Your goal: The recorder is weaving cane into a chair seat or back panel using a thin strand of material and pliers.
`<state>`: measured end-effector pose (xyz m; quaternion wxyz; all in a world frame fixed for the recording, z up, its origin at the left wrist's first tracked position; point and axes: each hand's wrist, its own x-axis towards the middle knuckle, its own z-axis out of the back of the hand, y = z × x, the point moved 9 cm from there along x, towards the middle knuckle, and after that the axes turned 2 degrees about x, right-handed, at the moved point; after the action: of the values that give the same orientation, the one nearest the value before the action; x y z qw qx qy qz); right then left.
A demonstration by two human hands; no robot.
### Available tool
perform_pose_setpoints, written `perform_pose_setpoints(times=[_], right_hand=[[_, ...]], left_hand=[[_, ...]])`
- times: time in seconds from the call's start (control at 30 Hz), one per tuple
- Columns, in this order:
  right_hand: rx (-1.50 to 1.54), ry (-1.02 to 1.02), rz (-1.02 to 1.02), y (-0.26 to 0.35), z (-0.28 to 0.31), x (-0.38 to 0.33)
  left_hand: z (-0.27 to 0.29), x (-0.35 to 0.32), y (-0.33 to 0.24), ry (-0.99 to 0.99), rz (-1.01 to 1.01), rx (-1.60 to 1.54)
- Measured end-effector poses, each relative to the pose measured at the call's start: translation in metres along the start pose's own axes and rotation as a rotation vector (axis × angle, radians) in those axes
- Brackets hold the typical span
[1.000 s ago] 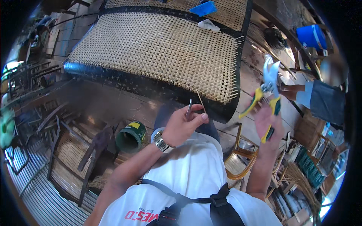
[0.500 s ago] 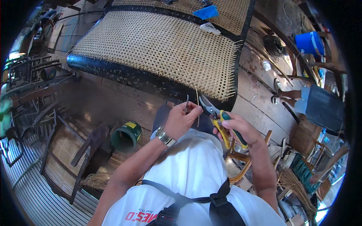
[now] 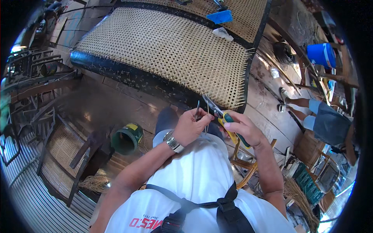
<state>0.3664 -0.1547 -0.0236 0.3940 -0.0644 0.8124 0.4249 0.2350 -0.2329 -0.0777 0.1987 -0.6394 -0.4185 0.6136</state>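
Observation:
My left hand [image 3: 189, 127] is closed on a thin cane strip [image 3: 207, 111], pinched between thumb and finger. A small dark metal tool [image 3: 197, 105] sticks up from the same hand; its lower part is hidden. Close by on the right, my right hand [image 3: 248, 130] grips pruning shears [image 3: 213, 106] with yellow and green handles. Their blades point up and left, beside the strip; I cannot tell whether they touch it. Beyond both hands lies a woven cane panel [image 3: 167, 50] in a black frame [image 3: 151, 86], with loose strip ends along its right edge.
A blue plastic piece [image 3: 220, 17] and a white crumpled wad [image 3: 222, 33] rest at the far side. Left of my legs, a green bucket [image 3: 126, 139] lies tipped near a cane-backed chair frame [image 3: 62, 155]. Another person [image 3: 328, 124] is at the right, below a blue bucket [image 3: 321, 55].
The cane strip has come down and shows less above my fingers. My two hands and the shears' blades are closer together. The whole view has shifted slightly.

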Motion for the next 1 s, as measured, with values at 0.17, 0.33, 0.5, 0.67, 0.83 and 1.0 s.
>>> perform_pose_setpoints(times=[0.17, 0.33, 0.5, 0.67, 0.83, 1.0], right_hand=[[-0.057, 0.008, 0.042, 0.0014, -0.0027, 0.0019], [-0.015, -0.012, 0.031, 0.0026, 0.0001, 0.0013], [-0.044, 0.028, 0.042, 0.0042, -0.0025, 0.0018], [-0.049, -0.004, 0.046, 0.005, -0.0009, 0.0022], [-0.054, 0.012, 0.039, 0.0037, -0.0009, 0.0017], [-0.093, -0.005, 0.072, 0.0018, 0.0009, 0.0033]], left_hand=[[0.0001, -0.0004, 0.0018, 0.059, 0.051, -0.005], [0.001, -0.0006, -0.0036, 0.052, 0.027, -0.004], [-0.0008, 0.0001, -0.0035, 0.048, 0.021, -0.03], [-0.0006, -0.0017, -0.0045, 0.053, 0.032, -0.022], [-0.0003, -0.0018, -0.0049, 0.054, 0.021, -0.018], [0.0, -0.0027, -0.004, 0.052, 0.04, -0.005]])
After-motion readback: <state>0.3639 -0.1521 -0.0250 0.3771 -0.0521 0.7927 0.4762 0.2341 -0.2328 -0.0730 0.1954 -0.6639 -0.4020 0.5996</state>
